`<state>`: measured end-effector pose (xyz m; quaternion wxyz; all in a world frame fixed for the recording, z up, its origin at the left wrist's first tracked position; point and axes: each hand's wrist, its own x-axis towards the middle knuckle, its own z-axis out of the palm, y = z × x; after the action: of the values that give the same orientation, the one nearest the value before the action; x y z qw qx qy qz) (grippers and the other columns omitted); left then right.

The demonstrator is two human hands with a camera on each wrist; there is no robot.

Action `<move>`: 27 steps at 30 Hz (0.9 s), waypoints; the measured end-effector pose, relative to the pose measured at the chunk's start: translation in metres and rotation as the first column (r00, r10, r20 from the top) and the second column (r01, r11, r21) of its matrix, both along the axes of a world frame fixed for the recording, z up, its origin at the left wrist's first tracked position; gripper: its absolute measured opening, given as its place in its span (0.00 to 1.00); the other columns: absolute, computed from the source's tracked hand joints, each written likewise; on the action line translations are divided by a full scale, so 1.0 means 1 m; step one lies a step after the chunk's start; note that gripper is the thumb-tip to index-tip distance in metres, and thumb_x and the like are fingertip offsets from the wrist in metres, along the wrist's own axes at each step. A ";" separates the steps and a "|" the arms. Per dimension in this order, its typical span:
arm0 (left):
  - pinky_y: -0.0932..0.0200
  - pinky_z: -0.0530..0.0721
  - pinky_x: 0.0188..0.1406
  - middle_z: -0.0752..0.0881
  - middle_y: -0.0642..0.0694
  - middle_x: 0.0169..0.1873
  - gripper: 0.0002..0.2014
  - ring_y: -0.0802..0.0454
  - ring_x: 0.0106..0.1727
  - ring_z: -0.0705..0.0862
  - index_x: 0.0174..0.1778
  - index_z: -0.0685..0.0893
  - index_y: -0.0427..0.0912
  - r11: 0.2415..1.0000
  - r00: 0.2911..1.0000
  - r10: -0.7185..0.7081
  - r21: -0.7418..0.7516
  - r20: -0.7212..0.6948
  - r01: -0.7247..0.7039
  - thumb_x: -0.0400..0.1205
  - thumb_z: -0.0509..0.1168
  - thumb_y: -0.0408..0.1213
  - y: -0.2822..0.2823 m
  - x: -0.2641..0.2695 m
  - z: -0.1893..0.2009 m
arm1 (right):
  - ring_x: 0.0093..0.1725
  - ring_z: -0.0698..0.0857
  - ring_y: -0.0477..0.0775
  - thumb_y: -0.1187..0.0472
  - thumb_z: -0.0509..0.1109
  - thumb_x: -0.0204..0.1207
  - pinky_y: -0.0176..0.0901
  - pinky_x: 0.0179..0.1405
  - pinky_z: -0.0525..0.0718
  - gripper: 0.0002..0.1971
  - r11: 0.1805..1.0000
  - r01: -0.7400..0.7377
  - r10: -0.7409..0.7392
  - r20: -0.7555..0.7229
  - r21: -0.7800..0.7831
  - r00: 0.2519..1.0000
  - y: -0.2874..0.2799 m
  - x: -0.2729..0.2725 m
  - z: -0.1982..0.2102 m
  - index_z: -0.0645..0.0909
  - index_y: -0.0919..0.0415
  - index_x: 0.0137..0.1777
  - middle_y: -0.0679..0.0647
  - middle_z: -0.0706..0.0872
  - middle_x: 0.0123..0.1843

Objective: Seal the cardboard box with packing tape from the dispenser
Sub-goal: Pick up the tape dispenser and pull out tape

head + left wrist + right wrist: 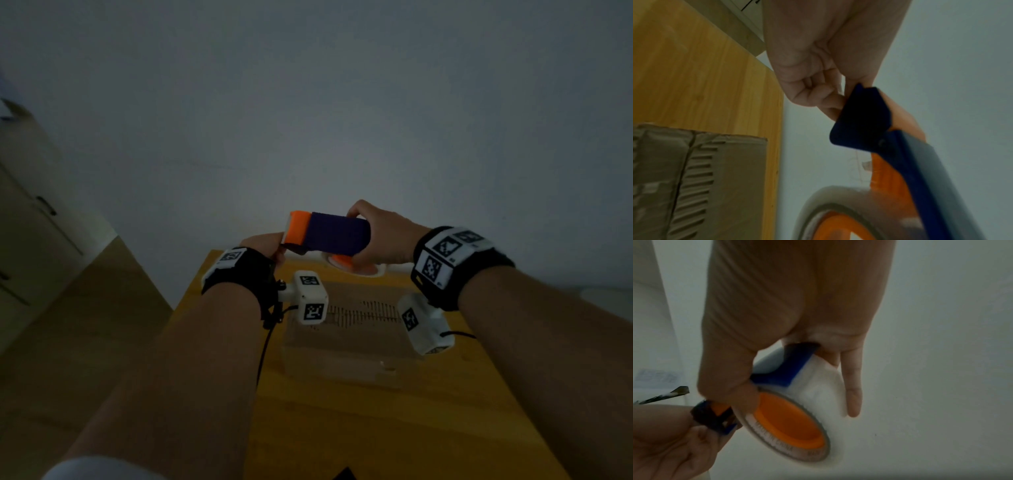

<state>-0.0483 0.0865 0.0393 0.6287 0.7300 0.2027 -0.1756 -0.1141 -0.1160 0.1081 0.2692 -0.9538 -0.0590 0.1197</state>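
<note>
A blue and orange tape dispenser (334, 234) is held in the air beyond the far edge of the table. My right hand (380, 240) grips its body and the clear tape roll (797, 415), thumb on the near side, fingers over the far side. My left hand (265, 248) pinches the dispenser's dark front end (859, 120) with curled fingers (830, 104). The cardboard box (346, 339) lies on the table below my wrists, flaps down, with a centre seam (688, 146) and a printed pattern on top.
The yellow wooden table (394, 428) reaches from the bottom edge to just under the dispenser. A pale wall (342, 120) fills the background. White cabinet doors (30, 219) stand at the left above a wooden floor (85, 325). The light is dim.
</note>
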 end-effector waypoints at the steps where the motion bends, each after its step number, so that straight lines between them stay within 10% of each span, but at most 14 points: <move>1: 0.67 0.67 0.22 0.77 0.51 0.14 0.17 0.59 0.17 0.71 0.25 0.72 0.43 1.000 1.000 0.007 -0.022 -0.017 -0.007 0.81 0.65 0.35 0.001 0.001 -0.001 | 0.55 0.84 0.54 0.58 0.81 0.62 0.43 0.45 0.86 0.33 1.000 0.011 -0.012 0.032 0.021 0.999 -0.001 0.000 -0.001 0.69 0.54 0.66 0.51 0.82 0.57; 8: 0.76 0.65 0.04 0.71 0.56 0.01 0.18 0.64 0.03 0.69 0.27 0.70 0.43 0.957 0.985 -0.163 0.235 -0.050 0.170 0.85 0.57 0.32 0.004 -0.018 0.000 | 0.44 0.82 0.51 0.60 0.78 0.66 0.37 0.34 0.80 0.28 0.999 0.025 -0.025 0.011 0.039 1.000 0.001 -0.002 -0.002 0.70 0.56 0.64 0.53 0.81 0.53; 13: 0.77 0.65 0.05 0.70 0.58 0.01 0.18 0.64 0.12 0.74 0.27 0.71 0.45 0.961 0.993 -0.114 0.253 0.008 0.108 0.85 0.58 0.37 0.011 -0.030 0.005 | 0.39 0.78 0.47 0.62 0.77 0.66 0.33 0.31 0.74 0.18 0.995 -0.024 0.027 0.031 -0.093 0.999 0.007 -0.007 -0.009 0.73 0.56 0.52 0.50 0.79 0.45; 20: 0.56 0.73 0.40 0.77 0.43 0.25 0.20 0.48 0.27 0.71 0.24 0.74 0.42 0.975 0.999 -0.031 0.223 0.031 0.023 0.80 0.66 0.48 0.028 -0.045 -0.005 | 0.35 0.74 0.43 0.64 0.77 0.66 0.32 0.29 0.68 0.18 0.980 -0.069 0.072 0.008 -0.188 0.997 -0.005 -0.024 -0.019 0.71 0.54 0.48 0.42 0.73 0.36; 27: 0.53 0.71 0.44 0.73 0.44 0.26 0.18 0.49 0.28 0.69 0.27 0.76 0.45 0.984 0.999 -0.049 0.171 0.018 0.045 0.82 0.64 0.46 0.050 -0.071 -0.023 | 0.35 0.75 0.44 0.64 0.77 0.65 0.34 0.29 0.72 0.18 0.955 -0.076 0.062 -0.055 -0.288 0.997 -0.028 -0.036 -0.013 0.73 0.56 0.49 0.47 0.76 0.39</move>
<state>-0.1192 0.1365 0.0164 0.5619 0.7875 0.1927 -0.1642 -0.1497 -0.1440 0.0955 0.1237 -0.9773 -0.0680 0.1581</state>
